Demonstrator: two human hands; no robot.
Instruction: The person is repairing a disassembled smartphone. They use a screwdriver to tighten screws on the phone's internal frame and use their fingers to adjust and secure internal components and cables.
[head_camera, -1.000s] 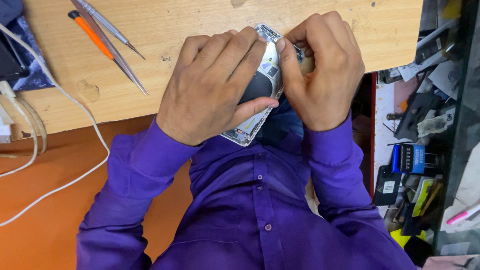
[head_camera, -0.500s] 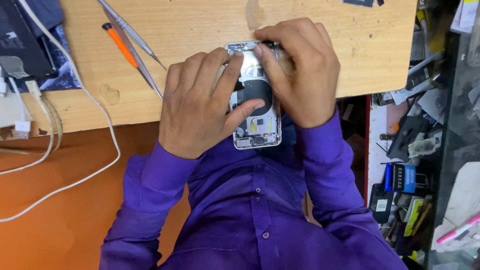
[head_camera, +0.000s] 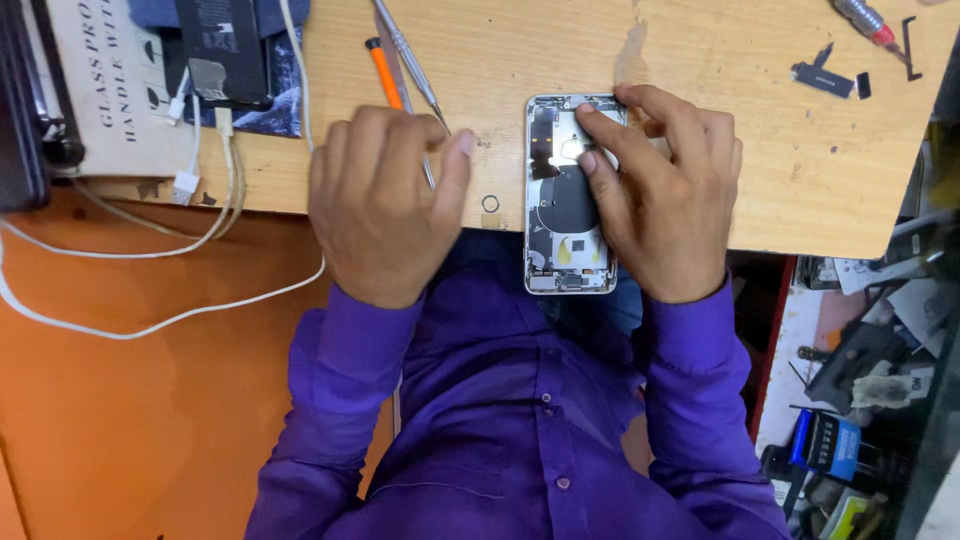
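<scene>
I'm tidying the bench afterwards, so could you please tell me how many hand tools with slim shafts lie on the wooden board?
3: an orange-handled tool and metal tweezers beside the left hand, and a red-tipped tool at the far right corner. The hand may hide others.
</scene>
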